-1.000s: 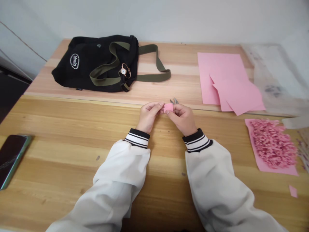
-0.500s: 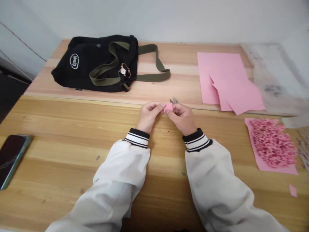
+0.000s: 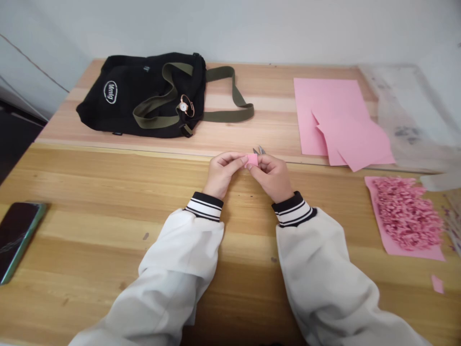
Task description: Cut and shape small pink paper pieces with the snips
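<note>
Both my hands meet over the middle of the wooden table [image 3: 108, 192]. My left hand [image 3: 222, 171] and my right hand [image 3: 271, 175] each pinch one small folded piece of pink paper [image 3: 251, 160] between thumb and fingertips. Just behind the paper the metal tips of small scissors [image 3: 260, 150] show; most of the scissors are hidden by my right hand. White sleeves with striped cuffs cover both forearms.
A black bag [image 3: 144, 93] with olive straps and a wristwatch [image 3: 186, 105] lies at the back left. Pink paper sheets [image 3: 334, 120] lie back right. A pink sheet heaped with small pink folded bits [image 3: 406, 216] sits right. A phone [image 3: 16, 238] rests at the left edge.
The fingers have worked the pink piece slightly, so less of it shows now. The hands stay in the same place.
</note>
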### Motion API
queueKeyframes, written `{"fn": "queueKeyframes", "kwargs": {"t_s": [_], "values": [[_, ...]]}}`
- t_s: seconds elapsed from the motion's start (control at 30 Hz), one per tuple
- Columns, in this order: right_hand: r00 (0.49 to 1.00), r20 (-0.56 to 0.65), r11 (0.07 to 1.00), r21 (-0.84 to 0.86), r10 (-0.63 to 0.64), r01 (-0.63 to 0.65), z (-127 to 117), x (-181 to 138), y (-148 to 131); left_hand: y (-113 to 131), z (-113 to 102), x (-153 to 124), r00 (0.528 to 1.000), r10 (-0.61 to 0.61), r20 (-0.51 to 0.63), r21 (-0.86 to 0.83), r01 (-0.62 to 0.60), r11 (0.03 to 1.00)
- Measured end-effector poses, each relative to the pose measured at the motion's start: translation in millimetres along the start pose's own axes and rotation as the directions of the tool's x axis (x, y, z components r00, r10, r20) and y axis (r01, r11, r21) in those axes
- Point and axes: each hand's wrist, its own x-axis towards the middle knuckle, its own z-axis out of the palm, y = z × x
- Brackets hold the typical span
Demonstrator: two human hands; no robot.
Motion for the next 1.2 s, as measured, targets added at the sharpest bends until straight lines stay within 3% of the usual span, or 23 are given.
{"fn": "queueKeyframes", "kwargs": {"t_s": [1.2], "values": [[1.0,-0.016,1.0,0.021,-0.016,0.017,0.9,0.5,4.1,-1.3,-1.9,0.4,0.999,0.033,0.021,0.015,-0.033,0.999]]}}
